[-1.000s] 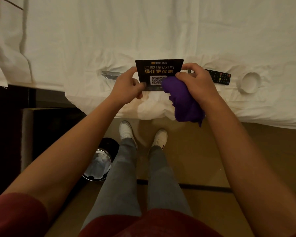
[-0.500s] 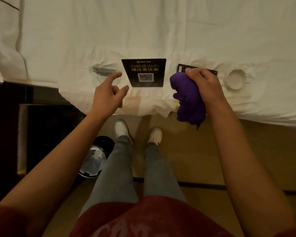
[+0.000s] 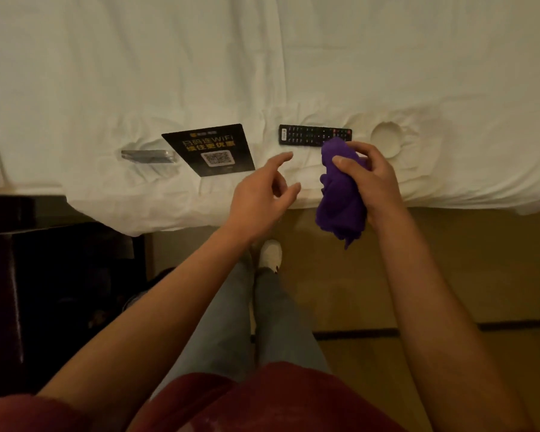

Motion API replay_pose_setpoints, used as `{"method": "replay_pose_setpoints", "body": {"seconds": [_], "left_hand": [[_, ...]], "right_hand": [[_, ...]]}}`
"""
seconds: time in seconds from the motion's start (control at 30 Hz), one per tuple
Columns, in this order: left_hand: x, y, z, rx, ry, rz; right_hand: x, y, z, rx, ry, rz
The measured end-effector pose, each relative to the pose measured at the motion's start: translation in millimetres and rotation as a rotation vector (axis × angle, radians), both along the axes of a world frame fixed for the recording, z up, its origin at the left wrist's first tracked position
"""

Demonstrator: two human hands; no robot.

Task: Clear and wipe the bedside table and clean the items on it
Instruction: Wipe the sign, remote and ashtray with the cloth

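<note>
Right hand grips a purple cloth at the remote's end; left hand hovers empty beside it.

The right hand [image 3: 371, 179] has fingers and thumb curled round the bunched purple cloth [image 3: 340, 198], whose top overlaps the right end of the black remote control [image 3: 312, 135] lying on the white bed sheet [image 3: 262, 57]. The left hand [image 3: 259, 194] is held above the sheet with fingers spread and loosely bent, holding nothing, just below the remote's left end. The black WiFi QR card [image 3: 211, 149] lies flat to the left, a small silvery flat object [image 3: 147, 156] beside it. A white round dish [image 3: 387, 139] sits right of the remote. All lie near the bed's edge, with bare sheet beyond them.
</note>
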State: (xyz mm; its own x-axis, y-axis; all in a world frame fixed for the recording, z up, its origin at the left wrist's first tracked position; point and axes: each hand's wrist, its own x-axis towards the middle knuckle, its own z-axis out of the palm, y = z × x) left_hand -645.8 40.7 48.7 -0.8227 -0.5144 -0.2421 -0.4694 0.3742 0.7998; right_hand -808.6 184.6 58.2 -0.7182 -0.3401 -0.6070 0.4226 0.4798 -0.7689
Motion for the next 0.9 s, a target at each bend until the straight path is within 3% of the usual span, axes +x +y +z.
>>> {"method": "replay_pose_setpoints", "body": {"seconds": [0.1,0.47,0.7,0.9], "left_hand": [[-35,-6,-22,-0.073,0.026,-0.088],[-119,-24,-84,-0.405,-0.154,-0.227],[-150,-26,-113,-0.532,-0.310,-0.378],[-165,-25,-115,-0.543,-0.362,-0.349]], "right_hand": [[-10,-4,-2,0.032,0.053,-0.061],[-59,-16,-20,0.027,0.106,-0.199],[-91,-8,-39,0.015,0.072,-0.141],[-112,0,-48,-0.008,0.005,-0.003]]}}
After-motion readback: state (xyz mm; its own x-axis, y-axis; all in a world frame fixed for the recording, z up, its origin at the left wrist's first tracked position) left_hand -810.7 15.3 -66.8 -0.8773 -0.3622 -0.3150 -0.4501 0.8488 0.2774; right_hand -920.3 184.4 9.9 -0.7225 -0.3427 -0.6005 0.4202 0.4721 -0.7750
